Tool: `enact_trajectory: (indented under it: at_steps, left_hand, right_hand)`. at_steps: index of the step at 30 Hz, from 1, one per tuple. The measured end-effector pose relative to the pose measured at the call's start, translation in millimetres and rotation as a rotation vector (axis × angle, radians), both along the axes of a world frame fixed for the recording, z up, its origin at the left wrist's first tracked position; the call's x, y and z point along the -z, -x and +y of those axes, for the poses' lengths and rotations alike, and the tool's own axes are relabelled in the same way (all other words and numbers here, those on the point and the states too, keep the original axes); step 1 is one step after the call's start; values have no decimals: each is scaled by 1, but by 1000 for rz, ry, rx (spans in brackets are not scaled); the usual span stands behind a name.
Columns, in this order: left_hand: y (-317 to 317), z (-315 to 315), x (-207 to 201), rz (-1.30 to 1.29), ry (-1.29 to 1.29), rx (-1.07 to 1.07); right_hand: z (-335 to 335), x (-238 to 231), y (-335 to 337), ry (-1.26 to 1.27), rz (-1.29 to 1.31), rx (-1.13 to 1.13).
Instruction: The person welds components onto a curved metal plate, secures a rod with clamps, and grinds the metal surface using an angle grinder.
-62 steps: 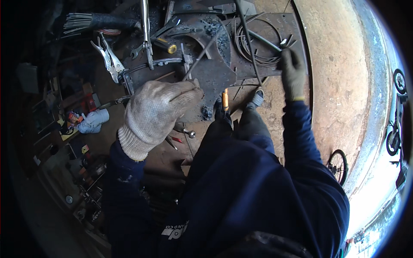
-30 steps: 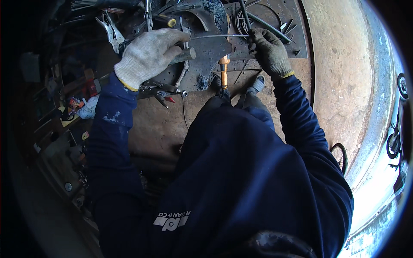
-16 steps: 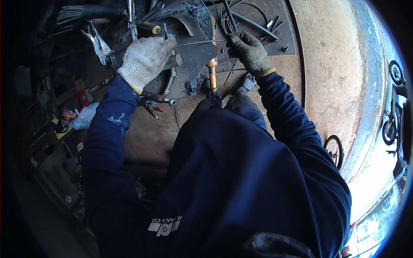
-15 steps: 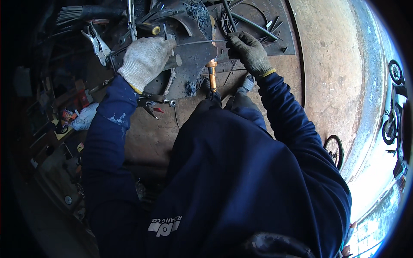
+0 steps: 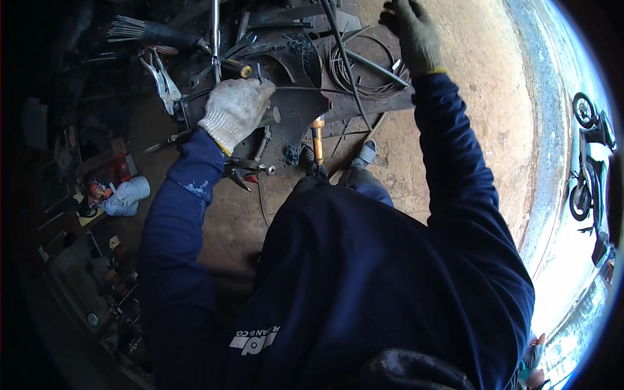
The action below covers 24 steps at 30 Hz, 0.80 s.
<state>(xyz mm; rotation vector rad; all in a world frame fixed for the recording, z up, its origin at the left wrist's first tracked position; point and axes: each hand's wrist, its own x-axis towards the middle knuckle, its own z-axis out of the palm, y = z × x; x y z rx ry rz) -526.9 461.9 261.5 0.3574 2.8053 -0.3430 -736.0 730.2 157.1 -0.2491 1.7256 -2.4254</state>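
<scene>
My left hand (image 5: 239, 107), in a pale knit work glove, is closed over the dark steel work table (image 5: 296, 123). A thin metal rod (image 5: 296, 88) runs out to the right from its fingers. Beside that hand are a short round metal bar (image 5: 275, 116) and a yellow-ended tool (image 5: 245, 71). My right hand (image 5: 419, 39), in a darker, soiled glove, is stretched out at the top right, past the table. Its fingers are spread and nothing shows in them. Just left of it lies a coil of wire (image 5: 338, 68).
Locking pliers (image 5: 162, 81) and a bundle of welding rods (image 5: 130, 29) lie left on the table. An orange-handled tool (image 5: 318, 140) projects from its near edge, above my feet. Red-handled pliers (image 5: 242, 179) hang nearby. A motorcycle (image 5: 588, 162) stands far right.
My right hand has let go of the rod's right end and swung up and right, away from the table. My left hand stays at the rod. The view has shifted slightly.
</scene>
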Motion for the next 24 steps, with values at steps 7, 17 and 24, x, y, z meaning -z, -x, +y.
enact_trajectory:
  at_steps: [7,17,24]
  left_hand:
    - [-30,-7,-48,521,-45,411]
    - [-187,7,-138,-183,-1083,-967]
    - [-228,-6,-63,-344,-666,-247]
  right_hand:
    - [3,-26,31,193,-91,5]
    - [1,242,-225,-658,-484,-220]
    - [-91,281,-261,-909,-647,-681]
